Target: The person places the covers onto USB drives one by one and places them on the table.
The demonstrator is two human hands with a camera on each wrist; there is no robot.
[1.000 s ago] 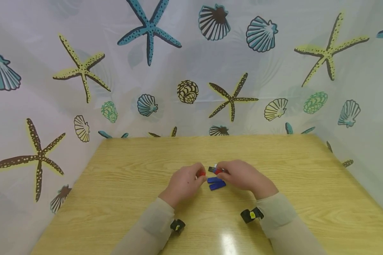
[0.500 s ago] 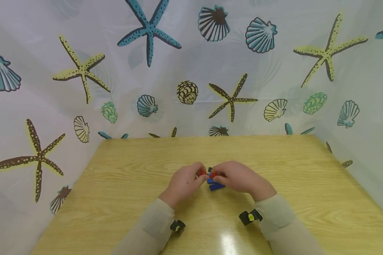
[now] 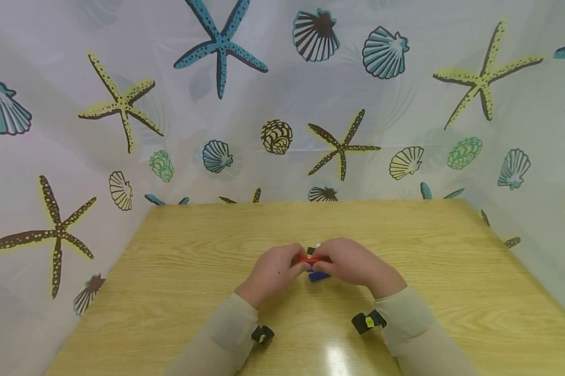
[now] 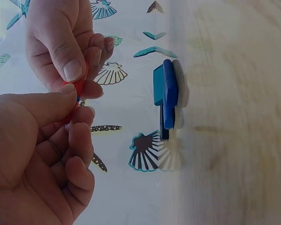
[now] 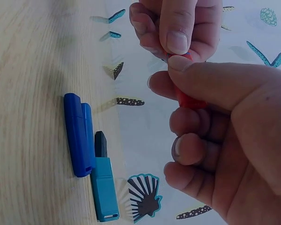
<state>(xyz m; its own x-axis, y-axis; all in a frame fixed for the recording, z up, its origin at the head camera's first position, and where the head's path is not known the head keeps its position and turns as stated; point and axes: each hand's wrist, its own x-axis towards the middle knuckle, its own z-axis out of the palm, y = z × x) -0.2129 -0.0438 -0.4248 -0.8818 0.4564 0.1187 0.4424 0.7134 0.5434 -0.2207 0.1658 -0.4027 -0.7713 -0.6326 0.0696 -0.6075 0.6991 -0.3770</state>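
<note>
Both hands meet over the middle of the table, pinching a small red USB stick point(image 3: 310, 260) between thumbs and fingers. My left hand point(image 3: 274, 270) grips its left end. The right hand point(image 3: 353, 262) has the other red end point(image 5: 191, 101), thumb on top and index finger beneath. A sliver of blue shows where the red parts meet; fingers cover most of the stick. Below, in the right wrist view, a dark blue USB stick point(image 5: 76, 136) lies beside a lighter blue one point(image 5: 88, 126). Near them are a teal one point(image 5: 105, 187) and a black piece point(image 5: 100, 144).
The wood-grain table point(image 3: 207, 230) extends around the hands. A white curtain point(image 3: 273, 78) printed with starfish and shells surrounds its back and sides. Each wrist carries a black camera, such as the right one point(image 3: 368, 321).
My right hand has moved left with its red piece, away from the black piece, and brought it up against the red piece in my left hand. The gap between them has closed.
</note>
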